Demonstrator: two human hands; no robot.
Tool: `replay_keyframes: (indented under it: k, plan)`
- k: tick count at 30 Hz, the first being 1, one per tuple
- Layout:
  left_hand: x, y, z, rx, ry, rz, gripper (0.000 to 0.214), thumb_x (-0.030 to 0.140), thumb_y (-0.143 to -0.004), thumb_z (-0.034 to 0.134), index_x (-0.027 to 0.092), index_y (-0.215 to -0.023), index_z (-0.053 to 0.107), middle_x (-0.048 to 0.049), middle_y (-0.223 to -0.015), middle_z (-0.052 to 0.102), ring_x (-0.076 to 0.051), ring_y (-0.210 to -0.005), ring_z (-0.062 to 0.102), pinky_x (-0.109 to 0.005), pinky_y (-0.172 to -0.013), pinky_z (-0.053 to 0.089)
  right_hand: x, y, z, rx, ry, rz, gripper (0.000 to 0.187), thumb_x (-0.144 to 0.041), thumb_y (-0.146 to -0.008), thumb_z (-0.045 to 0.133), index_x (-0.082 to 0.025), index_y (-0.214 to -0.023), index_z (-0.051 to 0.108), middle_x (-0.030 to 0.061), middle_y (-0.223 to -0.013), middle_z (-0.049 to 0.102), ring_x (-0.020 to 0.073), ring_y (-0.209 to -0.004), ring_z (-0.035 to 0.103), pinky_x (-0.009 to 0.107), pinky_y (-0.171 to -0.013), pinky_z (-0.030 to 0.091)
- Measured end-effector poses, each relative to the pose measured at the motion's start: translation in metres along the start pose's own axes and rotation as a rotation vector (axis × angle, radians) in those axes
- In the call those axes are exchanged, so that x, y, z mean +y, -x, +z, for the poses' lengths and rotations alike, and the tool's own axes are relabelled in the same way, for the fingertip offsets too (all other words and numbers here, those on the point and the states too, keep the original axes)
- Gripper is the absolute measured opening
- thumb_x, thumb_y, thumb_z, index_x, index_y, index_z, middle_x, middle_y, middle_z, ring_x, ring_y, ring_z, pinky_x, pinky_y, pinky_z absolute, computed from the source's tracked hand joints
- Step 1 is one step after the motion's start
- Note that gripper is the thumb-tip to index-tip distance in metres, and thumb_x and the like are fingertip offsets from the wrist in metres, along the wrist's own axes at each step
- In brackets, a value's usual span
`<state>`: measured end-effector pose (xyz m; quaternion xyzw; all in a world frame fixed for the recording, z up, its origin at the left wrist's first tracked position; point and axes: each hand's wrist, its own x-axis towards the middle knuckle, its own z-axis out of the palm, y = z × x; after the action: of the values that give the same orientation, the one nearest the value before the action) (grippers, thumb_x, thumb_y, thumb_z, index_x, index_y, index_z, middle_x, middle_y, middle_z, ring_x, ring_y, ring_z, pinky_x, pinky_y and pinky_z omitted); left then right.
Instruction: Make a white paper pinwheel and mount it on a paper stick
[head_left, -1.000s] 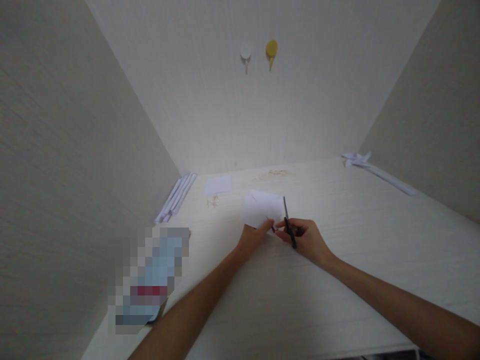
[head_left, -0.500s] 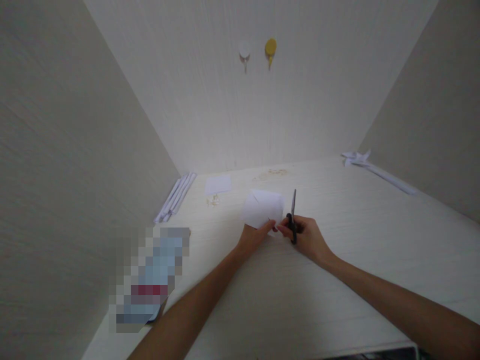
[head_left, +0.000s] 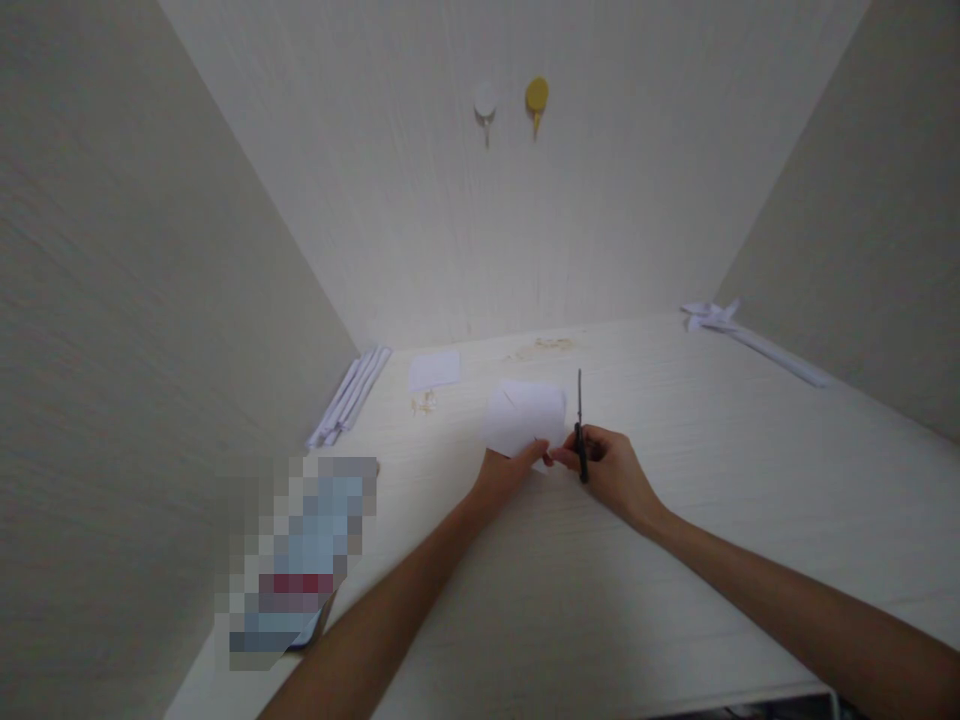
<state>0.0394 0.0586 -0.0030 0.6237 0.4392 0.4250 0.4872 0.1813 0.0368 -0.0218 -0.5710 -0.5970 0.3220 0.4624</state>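
Observation:
A white sheet of paper (head_left: pixel 527 412) with slits cut into it is gripped at its lower edge by my left hand (head_left: pixel 508 473); most of those fingers are hidden beneath it. My right hand (head_left: pixel 611 468) is closed around the black handles of a pair of scissors (head_left: pixel 581 440), whose blades point away from me just right of the paper. The right fingertips also meet the paper's lower right corner, close to my left thumb. Whether they pinch the corner is too small to tell.
Rolled paper strips (head_left: pixel 349 398) lie at the left wall, beside a small paper square (head_left: pixel 435 370) and small tan bits (head_left: pixel 424 403). A blurred-out flat object (head_left: pixel 307 560) is near my left forearm. A paper pinwheel-like shape on a stick (head_left: pixel 757 340) rests right. Two hooks (head_left: pixel 537 95) hang on the back wall.
The scissors have turned slightly in my right hand, their blades now seen more edge-on and a little further left. My left hand and the paper stay nearly in place.

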Motion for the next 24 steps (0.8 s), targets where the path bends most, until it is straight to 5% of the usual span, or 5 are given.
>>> replay_keyframes:
  k: [7, 12, 19, 24]
  plan:
    - [0.000, 0.001, -0.001, 0.007, 0.073, -0.023, 0.023, 0.024, -0.067, 0.054, 0.018, -0.045, 0.056, 0.0010, -0.055, 0.059, -0.013, -0.061, 0.056, -0.024, -0.069, 0.042, -0.002, -0.002, -0.002, -0.066, -0.116, 0.034, 0.030, -0.043, -0.063, 0.061, -0.014, -0.062, 0.054, -0.0008, -0.052, 0.050, 0.0100, -0.049, 0.042, 0.023, -0.046, 0.033]
    - [-0.003, -0.005, -0.001, 0.225, 0.365, -0.076, 0.005, 0.018, -0.060, 0.061, 0.018, -0.055, 0.060, 0.0006, -0.061, 0.062, -0.013, -0.064, 0.057, -0.025, -0.071, 0.042, -0.003, -0.003, -0.005, -0.116, -0.189, 0.074, 0.027, -0.040, -0.063, 0.061, -0.015, -0.062, 0.050, -0.0036, -0.050, 0.046, 0.0084, -0.047, 0.041, 0.022, -0.045, 0.031]
    - [-0.012, -0.018, -0.007, 0.320, 0.751, -0.127, 0.008, 0.015, -0.059, 0.061, 0.014, -0.066, 0.057, 0.0010, -0.061, 0.060, -0.010, -0.055, 0.057, -0.023, -0.063, 0.045, -0.003, -0.003, -0.013, -0.409, -0.280, 0.133, 0.031, -0.043, -0.067, 0.057, -0.016, -0.075, 0.046, -0.0046, -0.056, 0.045, 0.0062, -0.047, 0.039, 0.019, -0.042, 0.029]
    - [-0.012, -0.022, -0.010, 0.411, 0.902, -0.194, 0.007, 0.008, -0.061, 0.060, 0.012, -0.065, 0.055, -0.0006, -0.065, 0.060, -0.009, -0.057, 0.059, -0.023, -0.066, 0.046, -0.006, 0.000, -0.017, -0.556, -0.201, 0.113, 0.030, -0.044, -0.074, 0.049, -0.015, -0.066, 0.046, -0.0030, -0.054, 0.046, 0.0056, -0.043, 0.038, 0.019, -0.039, 0.027]
